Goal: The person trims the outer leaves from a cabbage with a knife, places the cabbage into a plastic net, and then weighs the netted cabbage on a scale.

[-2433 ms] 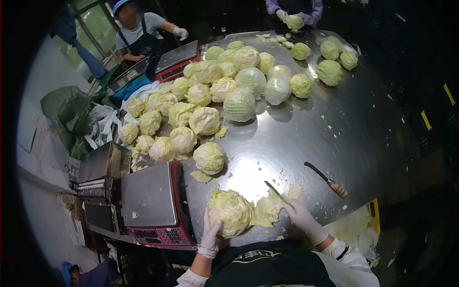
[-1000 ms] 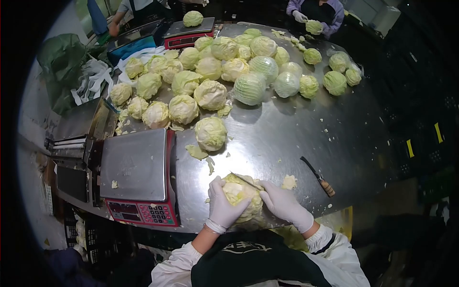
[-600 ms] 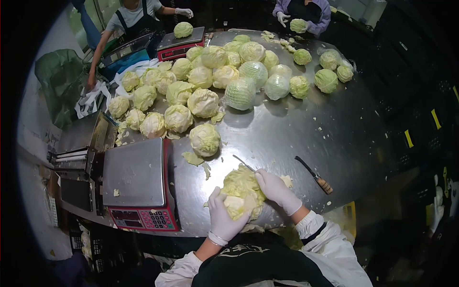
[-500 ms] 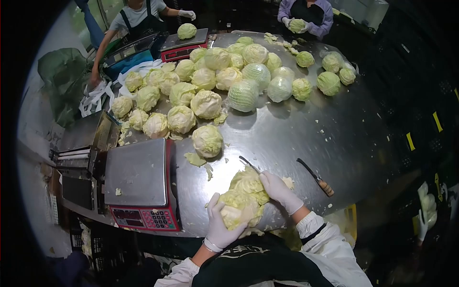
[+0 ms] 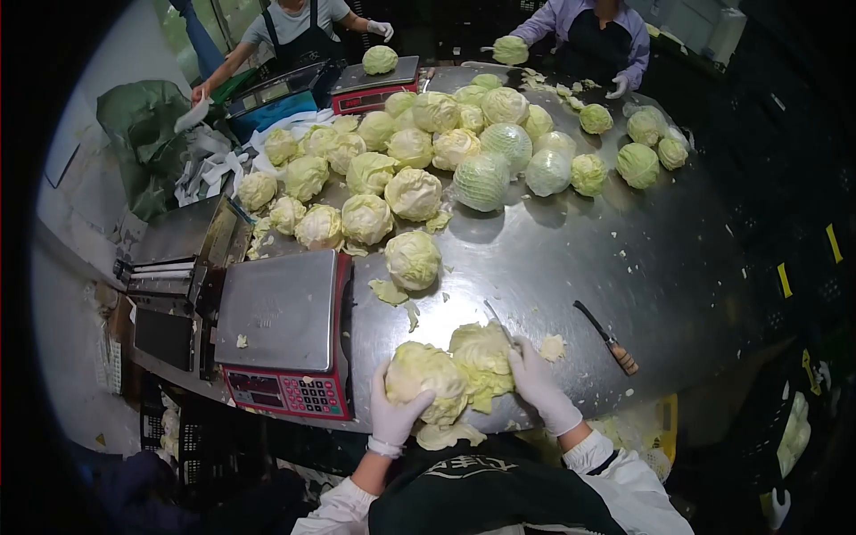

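Observation:
At the near edge of the metal table, my gloved left hand (image 5: 397,417) is wrapped around the side of a pale green cabbage (image 5: 426,379). My gloved right hand (image 5: 542,385) is closed on a knife; its thin blade (image 5: 499,323) points up and away, while the handle is hidden in the palm. Between the hands, loose cabbage leaves (image 5: 482,357) lie against the cabbage's right side. Another leaf (image 5: 448,435) hangs at the table edge below it. Farther right lies a second knife (image 5: 608,339) with a wooden handle.
A red scale (image 5: 278,312) stands left of my hands. Beyond it, many cabbages (image 5: 413,194) are heaped, several of them wrapped (image 5: 481,182). Across the table, one person (image 5: 303,36) stands by another scale (image 5: 374,82); a second person (image 5: 597,45) holds a cabbage (image 5: 511,50).
The cabbage in my left hand has turned and parted somewhat from the leaves at right. The right-hand co-worker now holds a cabbage out to the side; the other lifts something white. My view has shifted.

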The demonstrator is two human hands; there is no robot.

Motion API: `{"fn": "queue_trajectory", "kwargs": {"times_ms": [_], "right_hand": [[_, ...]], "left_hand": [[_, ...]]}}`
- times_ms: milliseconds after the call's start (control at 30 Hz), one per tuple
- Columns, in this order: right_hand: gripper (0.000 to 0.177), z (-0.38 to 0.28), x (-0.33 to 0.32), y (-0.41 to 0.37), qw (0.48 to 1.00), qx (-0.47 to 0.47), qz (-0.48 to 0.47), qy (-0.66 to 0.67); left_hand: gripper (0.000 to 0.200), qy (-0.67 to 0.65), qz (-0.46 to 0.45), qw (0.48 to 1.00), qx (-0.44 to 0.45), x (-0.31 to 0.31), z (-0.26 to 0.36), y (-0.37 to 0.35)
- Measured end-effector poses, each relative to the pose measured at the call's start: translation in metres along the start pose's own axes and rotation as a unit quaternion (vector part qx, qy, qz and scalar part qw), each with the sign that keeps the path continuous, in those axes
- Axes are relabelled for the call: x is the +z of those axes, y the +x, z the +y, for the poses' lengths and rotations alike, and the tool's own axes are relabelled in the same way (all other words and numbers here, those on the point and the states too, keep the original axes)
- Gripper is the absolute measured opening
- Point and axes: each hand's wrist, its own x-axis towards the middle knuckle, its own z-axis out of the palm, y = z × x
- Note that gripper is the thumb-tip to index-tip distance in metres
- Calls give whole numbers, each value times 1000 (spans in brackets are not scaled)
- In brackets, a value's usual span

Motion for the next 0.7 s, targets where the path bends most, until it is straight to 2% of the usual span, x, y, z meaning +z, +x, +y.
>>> {"fn": "queue_trajectory", "kwargs": {"times_ms": [33,100,133,167,200,233,267,300,433,500,533,600,633,667,700], "right_hand": [[52,-1,-10,-7,999,-4,49,-21],[55,-9,-33,-23,997,-20,60,-42],[57,-17,-46,-31,995,-40,69,-65],[56,-32,-59,-42,995,-81,39,-53],[56,-36,-65,-51,995,-74,46,-51],[54,-38,-70,-58,994,-101,-32,-34],[52,-41,-72,-65,985,-130,-111,-15],[52,-45,-74,-73,986,-93,-137,-4],[48,-34,-60,-70,988,-92,-116,-34],[44,-24,-47,-52,998,-52,-23,22],[44,-15,-45,-43,998,-50,-21,23],[41,-3,-52,-16,997,-42,43,43],[42,-33,-67,-19,996,3,-19,92],[42,-36,-64,-24,995,6,-21,95],[43,-38,-62,-27,995,-62,-38,63]], "left_hand": [[102,0,-2,1000,0,4,8,12],[112,189,-20,978,89,18,25,32],[112,188,-27,978,91,25,32,38],[111,226,-60,966,106,31,39,41],[110,264,-93,953,120,37,47,44],[102,285,-92,943,146,42,56,44],[102,286,-99,942,147,43,56,47],[101,297,-109,936,157,43,56,49],[101,296,-132,932,164,40,52,54],[102,306,-144,924,181,40,53,53],[102,316,-156,915,199,39,53,52],[103,316,-149,910,224,38,50,51],[104,319,-148,905,240,36,47,47],[104,322,-150,904,236,34,45,44],[104,318,-139,911,222,33,44,43]]}}
